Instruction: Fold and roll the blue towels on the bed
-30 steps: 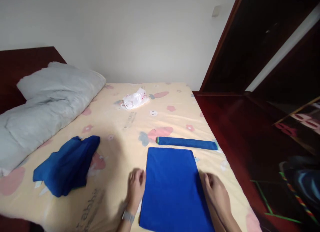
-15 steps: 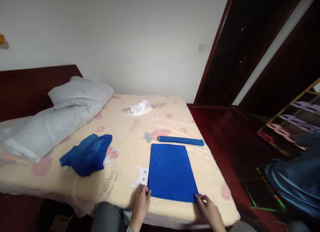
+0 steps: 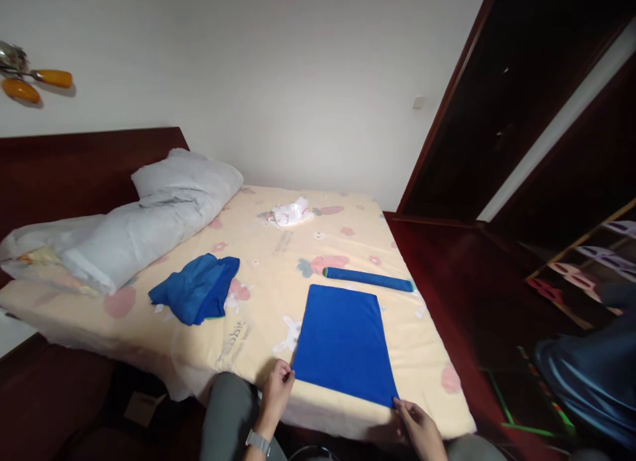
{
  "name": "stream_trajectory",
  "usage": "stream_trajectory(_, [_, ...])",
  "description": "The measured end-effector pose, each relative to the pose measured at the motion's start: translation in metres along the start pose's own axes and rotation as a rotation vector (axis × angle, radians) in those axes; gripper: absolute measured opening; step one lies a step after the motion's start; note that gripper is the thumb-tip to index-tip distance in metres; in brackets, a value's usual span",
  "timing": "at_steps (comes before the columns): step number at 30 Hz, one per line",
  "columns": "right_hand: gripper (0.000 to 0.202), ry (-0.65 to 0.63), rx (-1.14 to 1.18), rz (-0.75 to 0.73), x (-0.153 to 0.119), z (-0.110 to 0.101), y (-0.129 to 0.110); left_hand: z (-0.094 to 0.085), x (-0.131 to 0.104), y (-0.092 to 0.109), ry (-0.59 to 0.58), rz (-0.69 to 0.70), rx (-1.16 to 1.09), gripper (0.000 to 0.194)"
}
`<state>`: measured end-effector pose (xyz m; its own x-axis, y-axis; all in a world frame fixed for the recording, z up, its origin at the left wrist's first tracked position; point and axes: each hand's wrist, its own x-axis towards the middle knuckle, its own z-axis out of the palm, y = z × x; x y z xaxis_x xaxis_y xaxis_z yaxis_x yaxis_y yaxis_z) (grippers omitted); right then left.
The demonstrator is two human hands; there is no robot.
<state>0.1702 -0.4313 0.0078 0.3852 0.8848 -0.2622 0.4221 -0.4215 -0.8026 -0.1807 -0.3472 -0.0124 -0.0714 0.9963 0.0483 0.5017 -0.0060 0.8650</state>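
A blue cloth point(image 3: 344, 342) lies flat as a rough rectangle near the front edge of the bed. Its near left corner is pinched by my left hand point(image 3: 278, 387), and my right hand point(image 3: 418, 424) pinches the near right corner. Just beyond the cloth lies a narrow, long blue roll or folded strip point(image 3: 368, 279). To the left is a crumpled blue cloth point(image 3: 199, 289), which neither hand touches.
The bed point(image 3: 278, 275) has a patterned cream sheet. A white plastic bag point(image 3: 291, 212) lies farther back, and a grey quilt point(image 3: 149, 229) at the left. Shoes on a rack point(image 3: 581, 282) and dark blue fabric point(image 3: 591, 375) are at the right.
The view has turned left, bringing more of the wall lamp into sight. Both hands remain at the cloth's near corners, and its near edge now slants more, lower at the right.
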Motion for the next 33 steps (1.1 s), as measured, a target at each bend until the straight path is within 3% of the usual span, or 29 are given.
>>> stream_trajectory(3, [0.049,-0.051,0.145,0.057,-0.003,0.002,0.006,-0.003,-0.01,0.004,-0.029,0.012,0.148,0.013])
stream_trajectory(5, [0.049,-0.043,0.117,0.048,-0.003,0.001,0.01,-0.004,-0.014,0.009,-0.052,0.02,0.304,0.012])
stream_trajectory(9, [0.04,0.133,-0.025,0.017,-0.005,-0.006,0.013,-0.005,-0.02,0.027,0.067,0.167,0.584,0.013])
stream_trajectory(11, [0.037,0.278,-0.133,-0.121,-0.007,-0.004,0.005,0.002,-0.023,0.043,0.109,0.255,0.662,0.014])
stream_trajectory(13, [0.039,0.34,-0.227,-0.368,-0.009,0.008,-0.012,0.015,-0.024,0.062,0.039,0.375,0.659,0.018])
stream_trajectory(17, [0.045,0.116,-0.436,-0.798,-0.003,0.056,-0.059,0.054,-0.017,0.085,-0.251,0.689,0.597,0.049])
stream_trajectory(20, [0.051,0.047,-0.539,-0.877,0.002,0.087,-0.073,0.067,-0.011,0.075,-0.366,0.711,0.642,0.065])
stream_trajectory(24, [0.056,0.066,-0.592,-0.932,-0.001,0.099,-0.049,0.053,-0.012,0.045,-0.437,0.729,0.681,0.07])
stream_trajectory(28, [0.066,0.13,-0.676,-0.98,-0.003,0.088,-0.012,0.028,-0.019,0.029,-0.399,0.698,0.712,0.075])
stream_trajectory(33, [0.079,0.257,-0.755,-0.933,0.004,0.053,0.029,0.007,-0.023,0.012,-0.29,0.636,0.755,0.079])
